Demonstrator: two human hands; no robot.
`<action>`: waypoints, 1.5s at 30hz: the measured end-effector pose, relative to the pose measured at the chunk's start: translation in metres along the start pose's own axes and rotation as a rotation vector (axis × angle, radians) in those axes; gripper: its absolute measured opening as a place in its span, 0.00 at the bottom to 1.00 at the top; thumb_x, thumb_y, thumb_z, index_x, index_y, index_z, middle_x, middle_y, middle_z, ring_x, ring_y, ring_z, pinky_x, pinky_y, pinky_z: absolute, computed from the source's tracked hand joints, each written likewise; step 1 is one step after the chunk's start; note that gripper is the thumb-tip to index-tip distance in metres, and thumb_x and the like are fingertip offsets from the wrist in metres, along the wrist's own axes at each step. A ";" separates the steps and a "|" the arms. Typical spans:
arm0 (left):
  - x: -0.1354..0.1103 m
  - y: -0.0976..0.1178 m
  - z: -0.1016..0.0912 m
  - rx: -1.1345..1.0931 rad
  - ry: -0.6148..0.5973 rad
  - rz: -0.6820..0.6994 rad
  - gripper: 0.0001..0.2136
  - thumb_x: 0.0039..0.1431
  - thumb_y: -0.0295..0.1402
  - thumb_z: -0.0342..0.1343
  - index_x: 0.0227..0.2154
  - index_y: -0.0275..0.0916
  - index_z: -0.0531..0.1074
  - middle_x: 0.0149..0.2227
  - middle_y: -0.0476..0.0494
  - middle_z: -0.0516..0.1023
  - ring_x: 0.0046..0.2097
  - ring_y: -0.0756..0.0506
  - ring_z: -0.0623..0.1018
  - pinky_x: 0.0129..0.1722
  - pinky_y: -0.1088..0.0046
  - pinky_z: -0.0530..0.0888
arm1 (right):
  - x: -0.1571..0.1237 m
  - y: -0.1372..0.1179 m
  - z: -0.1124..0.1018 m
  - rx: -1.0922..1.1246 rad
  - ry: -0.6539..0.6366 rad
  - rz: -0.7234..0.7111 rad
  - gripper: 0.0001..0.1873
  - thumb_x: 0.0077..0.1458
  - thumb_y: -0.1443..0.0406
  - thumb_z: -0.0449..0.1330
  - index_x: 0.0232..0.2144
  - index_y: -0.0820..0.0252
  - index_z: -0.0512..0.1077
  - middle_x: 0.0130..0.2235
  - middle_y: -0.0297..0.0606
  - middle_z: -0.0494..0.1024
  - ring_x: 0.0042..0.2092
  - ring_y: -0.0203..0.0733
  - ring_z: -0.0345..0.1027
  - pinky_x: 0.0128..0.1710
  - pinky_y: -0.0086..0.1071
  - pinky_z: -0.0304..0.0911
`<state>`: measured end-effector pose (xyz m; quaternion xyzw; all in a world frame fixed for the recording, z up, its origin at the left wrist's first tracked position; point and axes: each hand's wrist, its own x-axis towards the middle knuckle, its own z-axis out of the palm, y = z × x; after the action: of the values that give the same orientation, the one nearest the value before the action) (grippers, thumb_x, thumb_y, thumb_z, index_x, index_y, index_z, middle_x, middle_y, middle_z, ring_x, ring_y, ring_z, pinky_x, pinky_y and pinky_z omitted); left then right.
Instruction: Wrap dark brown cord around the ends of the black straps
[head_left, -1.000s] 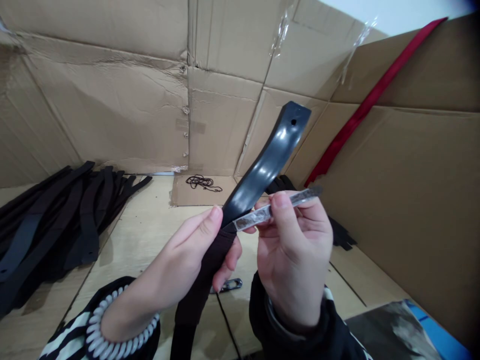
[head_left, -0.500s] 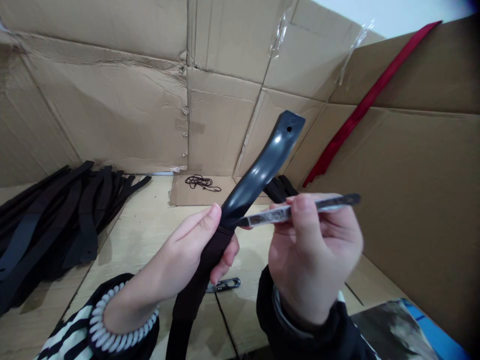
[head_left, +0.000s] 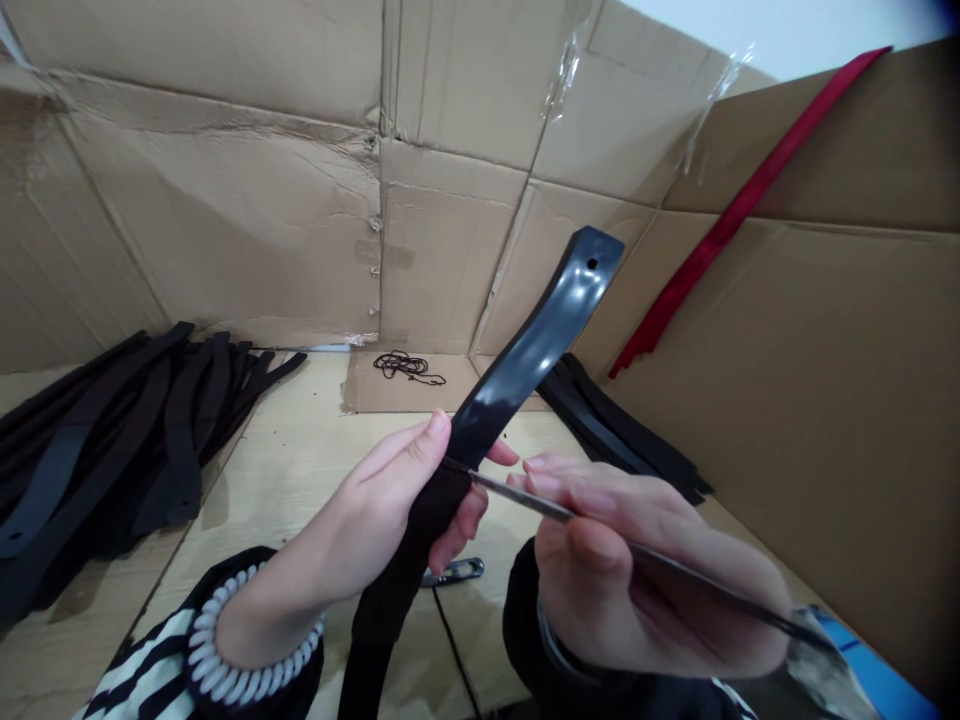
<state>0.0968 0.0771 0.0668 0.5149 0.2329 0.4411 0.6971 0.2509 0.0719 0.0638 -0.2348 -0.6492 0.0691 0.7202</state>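
My left hand (head_left: 390, 500) is closed around a curved black strip (head_left: 532, 350), glossy at its bare upper end, with a hole near the tip. Below my thumb a dark fabric sleeve (head_left: 420, 540) covers the strip, running down to the bottom edge. In my right hand (head_left: 637, 560) is a thin flat metal tool (head_left: 525, 498), pinched between thumb and fingers. Its tip touches the sleeve's edge beside my left thumb; whether it is tucked under the fabric I cannot tell. Beneath my left hand, small thread snips (head_left: 457, 571) lie on the table, partly hidden.
A pile of dark strips (head_left: 97, 450) lies at left, and more black strips (head_left: 622, 430) lie at right behind my right hand. A tangle of black cord (head_left: 409, 367) sits near the cardboard wall (head_left: 450, 250). A red strip (head_left: 750, 210) hangs on the right wall.
My right hand has turned and lowered, so the tool now slants down to the right and shows its thin edge. Its tip stays at the sleeve's edge. My left hand keeps its grip.
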 end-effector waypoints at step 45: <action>0.002 0.003 -0.003 0.211 0.044 -0.016 0.29 0.66 0.50 0.36 0.22 0.33 0.69 0.16 0.49 0.65 0.20 0.53 0.65 0.22 0.79 0.65 | 0.015 0.009 0.020 0.226 0.051 0.311 0.04 0.55 0.67 0.62 0.27 0.58 0.72 0.25 0.28 0.75 0.26 0.31 0.71 0.24 0.25 0.68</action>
<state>0.0946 0.0809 0.0685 0.5740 0.2973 0.4198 0.6371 0.2353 0.0909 0.0740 -0.2517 -0.5747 0.2460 0.7388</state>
